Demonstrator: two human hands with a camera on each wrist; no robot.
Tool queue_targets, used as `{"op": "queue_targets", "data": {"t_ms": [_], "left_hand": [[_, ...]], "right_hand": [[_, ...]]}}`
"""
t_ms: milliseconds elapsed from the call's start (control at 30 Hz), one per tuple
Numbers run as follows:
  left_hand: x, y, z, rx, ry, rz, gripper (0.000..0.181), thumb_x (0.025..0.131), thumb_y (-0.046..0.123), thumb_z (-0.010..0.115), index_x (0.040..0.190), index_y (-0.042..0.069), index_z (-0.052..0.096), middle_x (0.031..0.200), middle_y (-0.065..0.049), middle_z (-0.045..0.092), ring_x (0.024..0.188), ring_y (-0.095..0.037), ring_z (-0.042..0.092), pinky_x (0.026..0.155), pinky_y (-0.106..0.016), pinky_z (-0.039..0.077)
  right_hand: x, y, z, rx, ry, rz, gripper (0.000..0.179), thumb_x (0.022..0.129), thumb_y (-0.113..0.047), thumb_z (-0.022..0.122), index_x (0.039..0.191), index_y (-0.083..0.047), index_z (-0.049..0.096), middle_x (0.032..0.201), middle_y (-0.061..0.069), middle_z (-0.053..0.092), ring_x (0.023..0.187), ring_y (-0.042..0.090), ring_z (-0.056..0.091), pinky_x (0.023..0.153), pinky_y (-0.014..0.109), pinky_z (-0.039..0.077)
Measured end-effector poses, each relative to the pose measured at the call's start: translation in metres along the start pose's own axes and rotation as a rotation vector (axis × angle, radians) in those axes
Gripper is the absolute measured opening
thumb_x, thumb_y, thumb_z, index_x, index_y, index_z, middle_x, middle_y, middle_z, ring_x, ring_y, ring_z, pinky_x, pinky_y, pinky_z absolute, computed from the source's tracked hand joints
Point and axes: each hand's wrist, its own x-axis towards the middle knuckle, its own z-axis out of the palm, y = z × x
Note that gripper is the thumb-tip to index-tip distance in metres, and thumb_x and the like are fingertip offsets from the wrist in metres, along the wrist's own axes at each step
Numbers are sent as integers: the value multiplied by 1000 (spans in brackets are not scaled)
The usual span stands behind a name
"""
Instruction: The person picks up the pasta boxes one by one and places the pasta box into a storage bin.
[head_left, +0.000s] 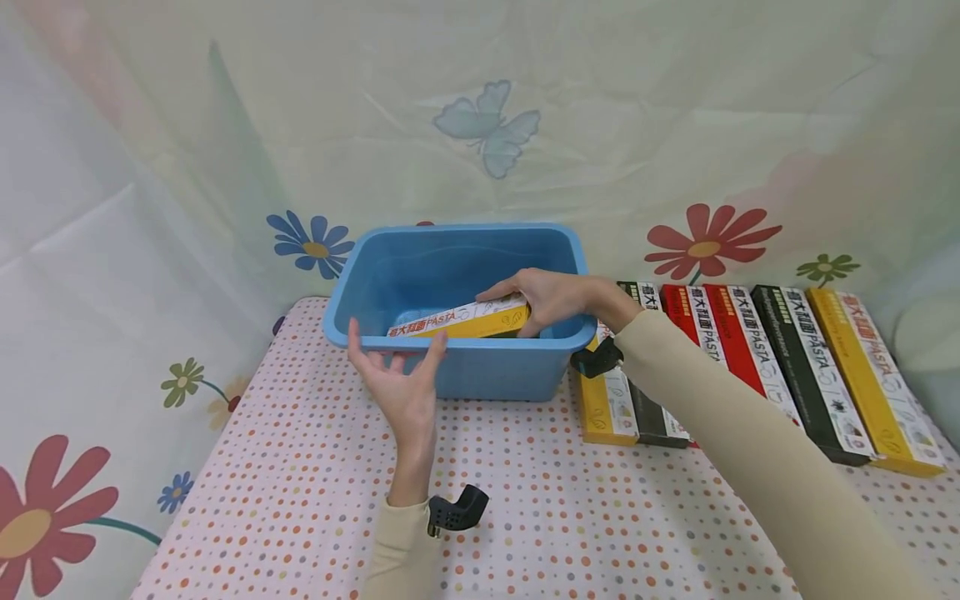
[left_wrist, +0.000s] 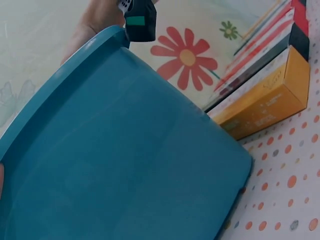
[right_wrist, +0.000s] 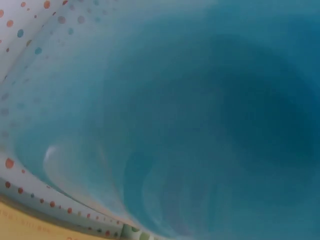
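A blue plastic bin [head_left: 495,371] stands toward the back of the table. Inside it my right hand [head_left: 551,297] grips one end of a yellow and white pasta box [head_left: 480,321], which lies lengthwise behind the front wall, its right end higher. My left hand [head_left: 397,387] holds the bin's front rim near the left corner, thumb and index finger reaching up over the edge. In the left wrist view the bin's wall [left_wrist: 125,150] fills most of the picture. Blurred blue wall [right_wrist: 200,125] covers the right wrist view, hiding the right hand there.
Right of the bin, several pasta boxes lie side by side: a yellow one [head_left: 606,400], red ones [head_left: 750,350], a black one [head_left: 810,375] and another yellow one [head_left: 873,383] at the far right. A flowered curtain [head_left: 480,108] hangs behind the dotted tablecloth [head_left: 300,483].
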Motion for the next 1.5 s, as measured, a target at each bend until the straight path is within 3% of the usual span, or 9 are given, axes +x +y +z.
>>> {"op": "queue_targets", "data": {"t_ms": [67, 333, 600, 733, 900, 1100, 1300, 1500], "left_hand": [[0, 0, -1, -7, -1, 5, 109, 83, 3, 88, 166, 20, 19, 169, -17, 17, 132, -38, 54, 87, -38, 64], [-1, -1, -3, 8, 10, 8, 110, 83, 4, 88, 166, 18, 18, 170, -17, 10, 133, -39, 50, 87, -39, 64], [-4, -3, -1, -8, -4, 7, 109, 83, 3, 88, 166, 21, 19, 169, -16, 14, 129, -38, 54, 89, -38, 63], [-3, -4, 0, -14, -8, 13, 109, 83, 3, 88, 166, 20, 19, 169, -16, 14, 130, -37, 54, 90, -39, 63], [0, -2, 1, -17, -4, 14, 109, 83, 3, 88, 165, 21, 20, 169, -17, 15, 132, -36, 54, 90, -39, 63], [1, -3, 1, -14, -2, 10, 109, 83, 2, 87, 165, 20, 19, 168, -16, 18, 131, -36, 54, 90, -38, 63], [0, -2, 2, -14, -1, 13, 109, 82, 2, 88, 165, 21, 20, 166, -15, 22, 127, -36, 56, 87, -36, 63], [-1, -2, 3, -17, -1, 15, 109, 83, 3, 88, 165, 20, 20, 167, -16, 19, 131, -36, 54, 88, -38, 63]], "right_hand": [[3, 1, 0, -2, -11, 3, 78, 83, -1, 79, 151, 12, 44, 148, 24, 57, 119, 29, 61, 86, 29, 50], [7, 1, -1, 45, -62, 75, 82, 81, 5, 78, 154, 10, 41, 149, 25, 55, 111, 29, 58, 71, 26, 44], [2, 0, -2, 44, -92, 137, 85, 81, 4, 80, 156, 7, 40, 152, 24, 52, 116, 30, 56, 68, 27, 43], [2, 1, -4, 25, -90, 152, 85, 82, 2, 81, 156, 6, 40, 153, 23, 52, 120, 30, 56, 75, 28, 47], [3, -1, -6, 10, -93, 172, 86, 83, -2, 84, 157, 5, 41, 155, 21, 51, 128, 31, 55, 97, 31, 52], [2, -1, -9, 21, -115, 186, 88, 82, 0, 84, 158, 5, 39, 155, 22, 50, 127, 32, 53, 90, 32, 51], [3, 1, -10, 20, -130, 201, 89, 82, -3, 85, 158, 3, 39, 154, 21, 51, 131, 32, 52, 112, 44, 47], [2, 1, -11, 8, -132, 221, 90, 81, -4, 85, 159, 0, 40, 154, 19, 51, 128, 31, 52, 112, 45, 46]]}}
